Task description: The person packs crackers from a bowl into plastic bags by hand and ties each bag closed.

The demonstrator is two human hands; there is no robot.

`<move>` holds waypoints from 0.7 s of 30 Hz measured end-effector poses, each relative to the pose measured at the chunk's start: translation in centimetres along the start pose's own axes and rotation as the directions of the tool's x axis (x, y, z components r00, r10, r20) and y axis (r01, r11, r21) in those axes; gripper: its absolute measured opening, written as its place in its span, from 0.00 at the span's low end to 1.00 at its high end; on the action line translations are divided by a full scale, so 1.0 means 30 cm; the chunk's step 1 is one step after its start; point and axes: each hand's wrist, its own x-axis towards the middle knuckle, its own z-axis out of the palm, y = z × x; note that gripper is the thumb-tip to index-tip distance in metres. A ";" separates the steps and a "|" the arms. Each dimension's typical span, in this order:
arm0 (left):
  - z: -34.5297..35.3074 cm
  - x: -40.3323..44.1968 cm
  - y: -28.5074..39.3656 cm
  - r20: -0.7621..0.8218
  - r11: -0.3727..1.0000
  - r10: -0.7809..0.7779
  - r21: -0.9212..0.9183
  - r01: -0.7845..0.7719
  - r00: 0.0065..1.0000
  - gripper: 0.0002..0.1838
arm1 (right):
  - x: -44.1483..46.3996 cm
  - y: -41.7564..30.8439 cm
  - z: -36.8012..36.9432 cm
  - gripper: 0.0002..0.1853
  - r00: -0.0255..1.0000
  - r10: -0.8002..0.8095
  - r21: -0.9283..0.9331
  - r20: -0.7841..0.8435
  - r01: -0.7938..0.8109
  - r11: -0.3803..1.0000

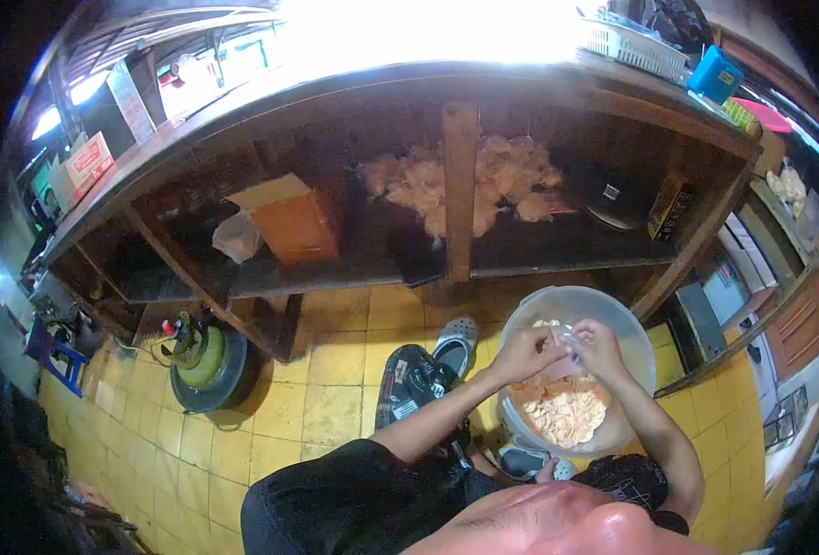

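While your left hand [523,357] bends its fingers in to pinch one side of a clear plastic bag [558,362], your right hand [601,351] grips the other side, fingertips close together. You have the bag above a translucent plastic tub [647,370], where pale, thin chips [565,415] lie heaped toward your side. Just left of the tub, a grey clog [456,346] sits on the yellow tiled floor [331,413]. Beyond your hands, filled clear bags [417,181] pile up inside the wooden shelf unit [458,208], on both sides of its upright post. Farther left on that shelf you have an open cardboard box [296,227]; below, near the unit, a green gas cylinder [205,359] stands in a dark basin [208,400].
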 end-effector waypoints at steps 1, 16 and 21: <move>0.000 0.002 -0.001 0.030 1.000 0.012 0.004 -0.012 0.999 0.19 | -0.017 -0.052 0.029 0.09 0.991 0.093 0.173 0.096 -0.109 0.979; 0.005 -0.001 -0.055 -0.156 0.990 -0.056 0.116 0.074 0.986 0.09 | -0.029 0.040 0.041 0.18 0.987 -0.159 -0.310 0.034 0.162 0.937; 0.013 0.010 -0.049 0.086 0.653 -0.309 -0.705 0.278 0.947 0.12 | -0.040 0.094 0.066 0.17 0.978 -0.182 -0.442 0.103 0.209 0.872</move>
